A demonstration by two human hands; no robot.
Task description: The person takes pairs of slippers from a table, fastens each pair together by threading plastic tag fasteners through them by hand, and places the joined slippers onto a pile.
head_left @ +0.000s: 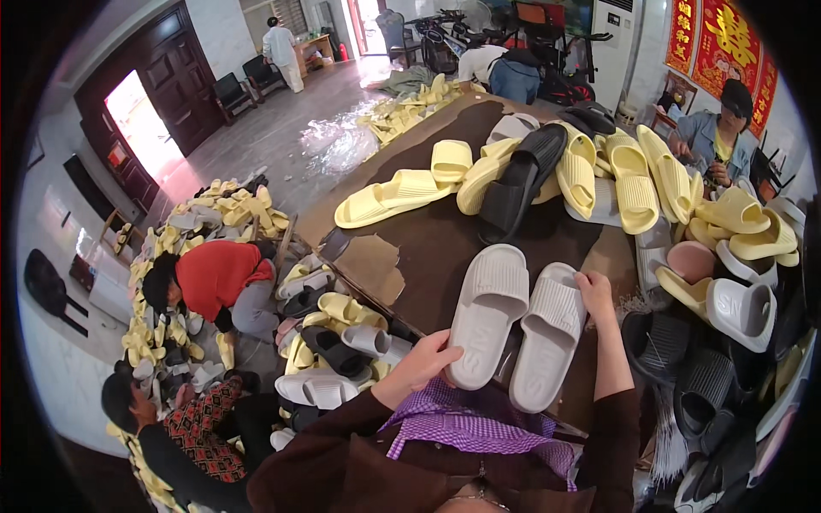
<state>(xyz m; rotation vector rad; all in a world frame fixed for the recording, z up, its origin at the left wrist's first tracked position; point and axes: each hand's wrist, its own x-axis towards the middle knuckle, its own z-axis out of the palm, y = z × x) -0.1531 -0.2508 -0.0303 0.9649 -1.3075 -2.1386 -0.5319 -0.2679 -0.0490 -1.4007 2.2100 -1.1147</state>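
Note:
Two light grey slide slippers lie side by side before me, soles down and toes pointing away. My left hand (pixel 425 363) grips the left grey slipper (pixel 479 342) by its outer edge near the heel, thumb on top. On the other one, the right grey slipper (pixel 547 342), my right hand (pixel 596 295) holds the outer side near the strap; its fingers partly hide behind the slipper. Just beyond them on the brown tabletop (pixel 410 248), a black slipper (pixel 523 179) leans across yellow slippers. A single yellow slipper (pixel 393 198) rests farther left.
Mixed slippers (pixel 735 248) crowd the right side of the table. Left, below the table, slippers are heaped near a person in red (pixel 218 278) and a seated person (pixel 184 427). Another person (pixel 723 141) sits at the far right. Clear plastic (pixel 338 145) lies on the floor.

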